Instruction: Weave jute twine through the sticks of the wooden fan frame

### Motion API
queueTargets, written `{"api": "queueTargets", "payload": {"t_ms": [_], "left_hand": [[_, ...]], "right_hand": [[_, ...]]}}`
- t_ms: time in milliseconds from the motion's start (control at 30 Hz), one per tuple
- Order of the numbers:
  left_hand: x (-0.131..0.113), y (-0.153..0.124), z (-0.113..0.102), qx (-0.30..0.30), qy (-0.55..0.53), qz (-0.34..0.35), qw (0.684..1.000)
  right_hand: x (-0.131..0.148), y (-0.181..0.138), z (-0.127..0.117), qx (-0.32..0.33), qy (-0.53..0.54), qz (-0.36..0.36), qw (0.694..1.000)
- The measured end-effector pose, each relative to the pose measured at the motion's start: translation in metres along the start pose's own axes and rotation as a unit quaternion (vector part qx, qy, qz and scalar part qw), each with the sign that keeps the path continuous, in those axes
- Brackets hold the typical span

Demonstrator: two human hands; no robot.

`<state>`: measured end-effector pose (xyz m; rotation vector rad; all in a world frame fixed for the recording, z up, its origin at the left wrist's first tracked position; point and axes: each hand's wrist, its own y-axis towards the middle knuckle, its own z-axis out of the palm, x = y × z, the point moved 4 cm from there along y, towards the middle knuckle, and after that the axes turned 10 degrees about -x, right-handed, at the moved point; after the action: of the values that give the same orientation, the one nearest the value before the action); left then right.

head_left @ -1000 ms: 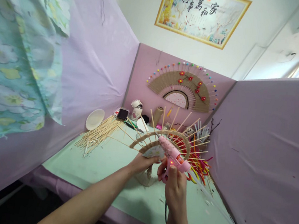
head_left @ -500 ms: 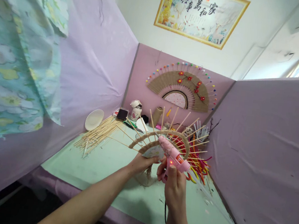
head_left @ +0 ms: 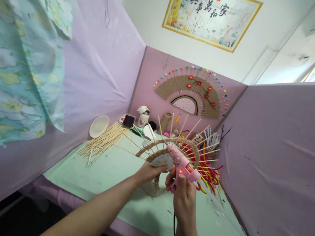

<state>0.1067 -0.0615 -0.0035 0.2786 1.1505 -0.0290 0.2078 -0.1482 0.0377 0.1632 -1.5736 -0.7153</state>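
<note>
My left hand point(head_left: 149, 172) grips the lower middle of a half-round fan frame point(head_left: 146, 146), fingers closed on its pale patterned centre. Thin wooden sticks radiate from the frame, and a burlap band curves across them. In my right hand point(head_left: 184, 194) is a pink hot glue gun point(head_left: 178, 155) with its red light lit. The gun's nozzle points up and left, close to the burlap band; whether it touches cannot be made out. A clear glue stick trails from its back, and a black cord hangs below my hand. Frayed burlap strands point(head_left: 156, 181) dangle under the fan.
Loose wooden sticks point(head_left: 104, 140) lie piled at the left near a white bowl point(head_left: 99, 126). Green-handled pliers point(head_left: 137, 131), a jar point(head_left: 143, 117) and a twine spool point(head_left: 165, 122) stand behind the fan. Colourful pipe cleaners point(head_left: 210, 176) heap at the right. A finished fan point(head_left: 190, 87) hangs on the back panel.
</note>
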Motion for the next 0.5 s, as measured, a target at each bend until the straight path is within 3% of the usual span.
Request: {"api": "queueTargets", "payload": {"t_ms": [500], "left_hand": [[-0.001,-0.0001,0.001,0.003,-0.009,-0.002,1.0]], "right_hand": [[-0.0014,-0.0007,-0.0012,-0.004,-0.004,0.012,1.0]]}}
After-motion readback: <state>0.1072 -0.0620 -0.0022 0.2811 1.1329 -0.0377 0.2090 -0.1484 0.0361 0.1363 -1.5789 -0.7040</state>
